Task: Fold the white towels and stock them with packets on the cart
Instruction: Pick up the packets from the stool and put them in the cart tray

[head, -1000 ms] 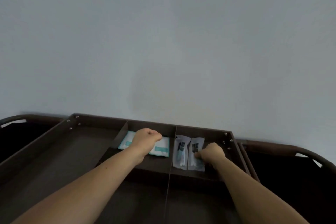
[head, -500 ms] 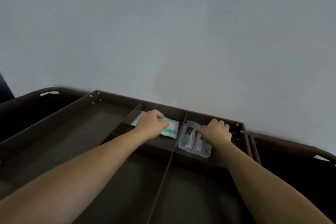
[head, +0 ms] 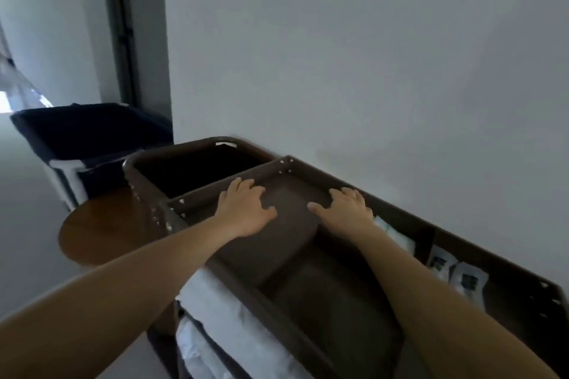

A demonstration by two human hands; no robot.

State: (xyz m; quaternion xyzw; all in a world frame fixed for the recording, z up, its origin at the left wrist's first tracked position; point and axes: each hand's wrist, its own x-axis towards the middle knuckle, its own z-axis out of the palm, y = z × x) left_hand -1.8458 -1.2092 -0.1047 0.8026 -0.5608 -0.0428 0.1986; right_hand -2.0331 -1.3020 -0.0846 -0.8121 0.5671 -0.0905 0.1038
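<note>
Both hands lie flat, fingers spread, in the large left compartment of the dark brown cart tray (head: 308, 169). My left hand (head: 244, 209) rests near the compartment's left wall; my right hand (head: 346, 209) rests near its far wall. Neither holds anything. Behind my right forearm a teal-and-white packet (head: 397, 235) shows partly in a small compartment. Clear packets with dark contents (head: 455, 274) lie in the compartment to its right. White towels (head: 221, 317) sit stacked on the shelves below the tray.
An open dark bin (head: 191, 169) is attached to the cart's left end. Beyond it stand a round wooden table (head: 104, 228) and a navy laundry hamper (head: 86, 135) by a doorway. A plain wall runs close behind the cart.
Both hands left the packets in the small compartments and moved left into the large compartment, now lying flat and spread. My view swung left, showing the bin, table and hamper.
</note>
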